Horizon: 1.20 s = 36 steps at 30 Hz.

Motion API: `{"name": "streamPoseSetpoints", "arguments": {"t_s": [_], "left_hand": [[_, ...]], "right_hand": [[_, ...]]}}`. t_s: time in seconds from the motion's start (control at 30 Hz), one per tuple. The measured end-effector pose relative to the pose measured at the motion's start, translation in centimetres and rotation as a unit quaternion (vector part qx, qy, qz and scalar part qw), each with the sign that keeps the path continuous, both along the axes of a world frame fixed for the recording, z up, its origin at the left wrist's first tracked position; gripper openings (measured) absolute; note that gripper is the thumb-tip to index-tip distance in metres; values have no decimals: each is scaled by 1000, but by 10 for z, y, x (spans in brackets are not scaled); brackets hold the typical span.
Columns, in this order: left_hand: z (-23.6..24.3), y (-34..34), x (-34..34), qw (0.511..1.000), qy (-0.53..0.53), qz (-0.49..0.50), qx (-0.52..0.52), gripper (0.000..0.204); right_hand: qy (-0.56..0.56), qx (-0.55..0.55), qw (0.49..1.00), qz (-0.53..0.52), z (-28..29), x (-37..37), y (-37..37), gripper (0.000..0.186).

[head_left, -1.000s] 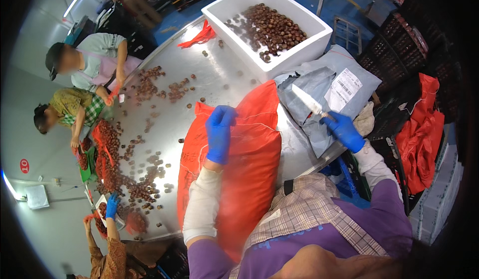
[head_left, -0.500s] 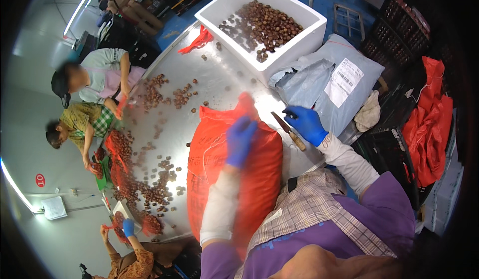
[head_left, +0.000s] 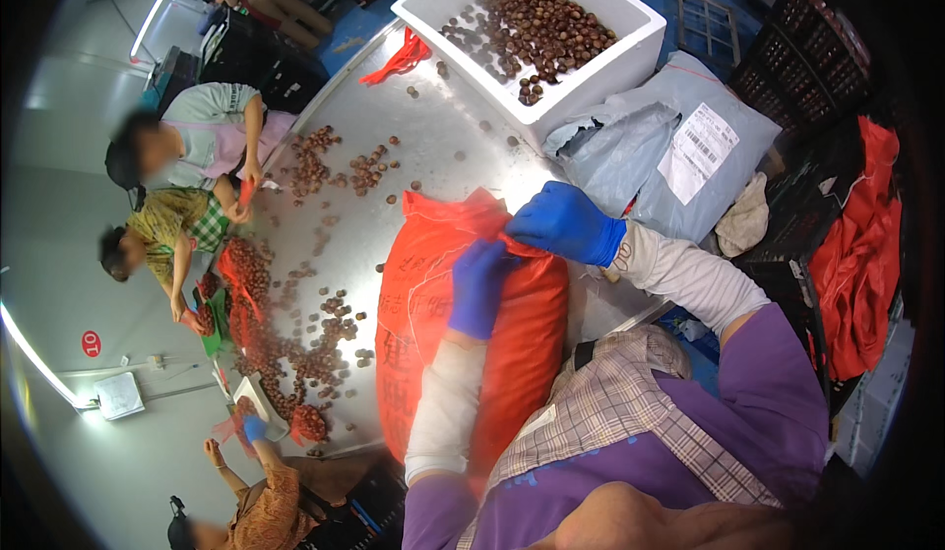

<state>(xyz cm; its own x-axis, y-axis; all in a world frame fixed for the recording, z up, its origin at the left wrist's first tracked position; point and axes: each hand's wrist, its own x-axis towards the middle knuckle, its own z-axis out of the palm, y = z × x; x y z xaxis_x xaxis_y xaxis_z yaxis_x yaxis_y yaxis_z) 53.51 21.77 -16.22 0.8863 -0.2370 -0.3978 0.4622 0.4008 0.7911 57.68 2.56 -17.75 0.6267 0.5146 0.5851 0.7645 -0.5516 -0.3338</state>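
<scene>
A large red woven sack (head_left: pixel 433 334) with loose white threads lies on the metal table (head_left: pixel 345 117). My gloved right hand (head_left: pixel 563 223) is closed on the sack's top edge. My gloved left hand (head_left: pixel 479 284) is on the sack just below and left of it, its fingers blurred and partly hidden. A small piece of a wooden knife handle (head_left: pixel 612 273) shows beneath my right wrist; the blade is hidden. To the right is a grey plastic bag (head_left: pixel 719 206) with a white label.
A white foam box (head_left: pixel 645 38) of round brown fruit stands beyond. Scattered fruit (head_left: pixel 364 171) and netted bags (head_left: pixel 246 314) cover the left. Three co-workers (head_left: pixel 192 161) are along that side. Black crates (head_left: pixel 797 48) and crumpled red sacks (head_left: pixel 861 255) are at the right.
My right hand let go of the knife onto the table and moved left and up to grip the sack top. My left hand shifted slightly right; the grey bag now has no knife over it.
</scene>
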Motion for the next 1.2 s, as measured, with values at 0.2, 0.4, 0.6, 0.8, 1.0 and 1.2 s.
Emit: {"name": "streamPoseSetpoints", "arguments": {"t_s": [0.2,0.4,0.6,0.8,1.0,1.2], "left_hand": [[-10,0,0,999,-11,2,37,14],[-6,-4,0,998,-14,-9,57,12],[5,-10,-4,999,11,24,33,13],[7,-9,-6,996,2,41,77,13],[-6,-5,-5,998,-22,-4,65,8],[-2,-11,-2,997,-16,19,72,11]], "right_hand": [[125,61,990,8,12,8,-2,8],[272,211,938,-28,-7,3,-5,12],[458,334,824,-19,-1,-11,-9,12],[551,466,692,24,41,-24,-18,7],[548,405,731,-39,7,-9,-33,20],[329,192,923,-53,6,-14,-9,24]]}}
